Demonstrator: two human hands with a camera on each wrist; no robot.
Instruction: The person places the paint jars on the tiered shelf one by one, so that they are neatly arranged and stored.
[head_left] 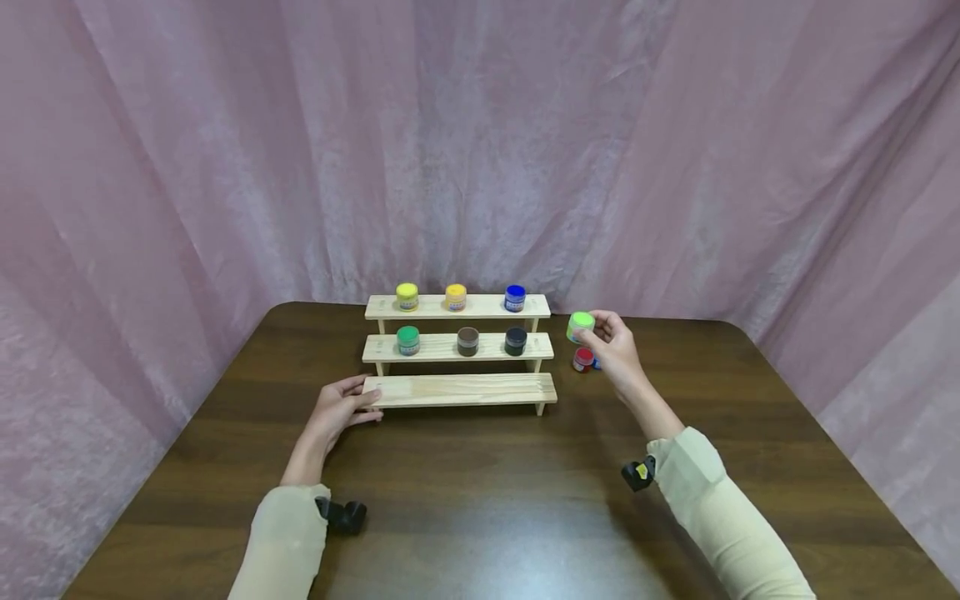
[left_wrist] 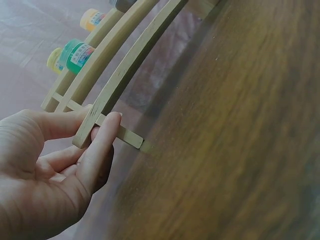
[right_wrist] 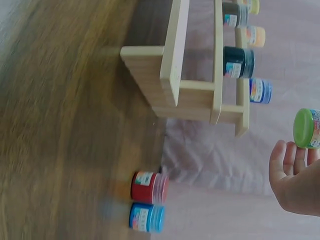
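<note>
A three-step wooden rack [head_left: 460, 389] stands on the table. My left hand [head_left: 339, 410] grips the left end of its lowest step, thumb on top and fingers beneath, as the left wrist view [left_wrist: 60, 170] also shows. Raised beside the rack's right side, my right hand [head_left: 617, 350] pinches a light green paint jar [head_left: 581, 327]. Below it on the table are a red jar [head_left: 582, 360] and a blue jar [right_wrist: 146, 217], side by side. The middle step bears a green jar [head_left: 408, 340], a brown jar [head_left: 467, 341] and a black jar [head_left: 515, 341].
On the top step sit a yellow jar [head_left: 407, 297], an orange-yellow jar [head_left: 455, 297] and a dark blue jar [head_left: 514, 298]. A pink curtain [head_left: 480, 150] hangs right behind the brown wooden table [head_left: 480, 517]. Each sleeve carries a black wrist camera [head_left: 347, 517].
</note>
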